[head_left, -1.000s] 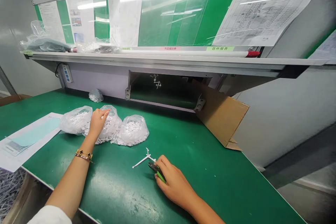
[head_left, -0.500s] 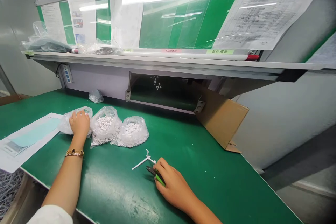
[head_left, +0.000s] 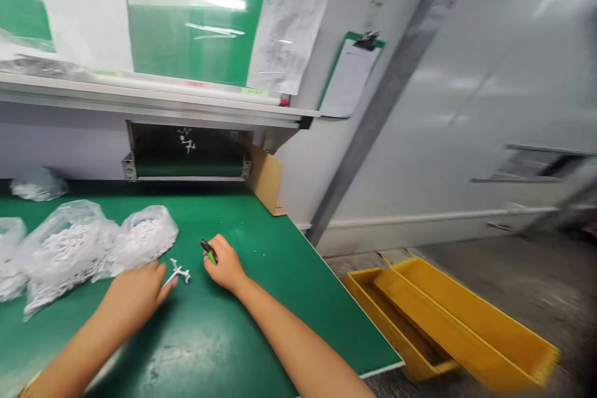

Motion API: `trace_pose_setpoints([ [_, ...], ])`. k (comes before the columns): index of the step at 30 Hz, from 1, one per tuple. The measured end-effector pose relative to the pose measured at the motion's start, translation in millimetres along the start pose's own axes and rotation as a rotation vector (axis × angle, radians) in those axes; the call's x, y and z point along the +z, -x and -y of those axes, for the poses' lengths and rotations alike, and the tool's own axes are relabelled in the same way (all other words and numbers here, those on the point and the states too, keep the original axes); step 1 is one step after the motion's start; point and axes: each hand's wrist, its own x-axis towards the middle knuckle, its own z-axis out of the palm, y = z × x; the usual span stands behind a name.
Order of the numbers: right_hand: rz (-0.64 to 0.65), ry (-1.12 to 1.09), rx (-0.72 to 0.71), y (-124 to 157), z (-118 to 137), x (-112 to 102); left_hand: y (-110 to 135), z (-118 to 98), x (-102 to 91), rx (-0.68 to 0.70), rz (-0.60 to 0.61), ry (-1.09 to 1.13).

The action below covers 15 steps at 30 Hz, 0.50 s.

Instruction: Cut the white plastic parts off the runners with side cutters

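Note:
My right hand (head_left: 224, 264) is closed round the green handles of a pair of side cutters (head_left: 209, 252), whose dark jaws point up and left. Just left of it is a branched white plastic sprue (head_left: 179, 271), low over the green table. My left hand (head_left: 135, 295), blurred by motion, has thumb and fingertips round the sprue's long lower-left leg. Behind that hand, a clear plastic bag (head_left: 147, 233) of small white parts stands open. Beside it is a larger bag (head_left: 69, 242) of white parts, and another bag (head_left: 9, 255) is cut off by the left edge.
A small clear bag (head_left: 40, 186) lies at the back left. A cardboard flap (head_left: 267, 180) stands by a dark opening (head_left: 186, 149) under the shelf (head_left: 186, 96). Yellow bins (head_left: 448, 317) sit on the floor beyond the table's right edge. A clipboard (head_left: 349, 78) hangs on the wall.
My left hand has left the bag on the left and come over to the white sprue. The view has swung right, bringing the yellow bins and clipboard into sight. My right hand still holds the cutters.

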Motion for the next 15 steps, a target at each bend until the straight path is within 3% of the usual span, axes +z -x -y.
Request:
trace_pose_setpoints([
  [2, -0.027, 0.016, 0.020, -0.9, -1.5, 1.8, 8.4, -20.3, 16.7, 0.016, 0.158, -0.097],
  [4, -0.052, 0.021, 0.037, -1.2, -3.2, 3.3, 10.9, -28.2, 26.6, 0.047, 0.191, -0.179],
  [9, -0.080, 0.000, 0.027, 3.0, -5.2, 0.7, 8.0, -29.4, 18.3, 0.121, 0.240, -0.172],
  [12, -0.074, -0.012, -0.014, 7.1, -6.3, -6.7, 21.1, -25.5, 11.1, 0.133, 0.193, -0.075],
  [15, -0.049, -0.036, -0.086, 8.2, -8.1, -16.1, 53.5, -5.7, 4.1, -0.095, 0.046, -0.020],
])
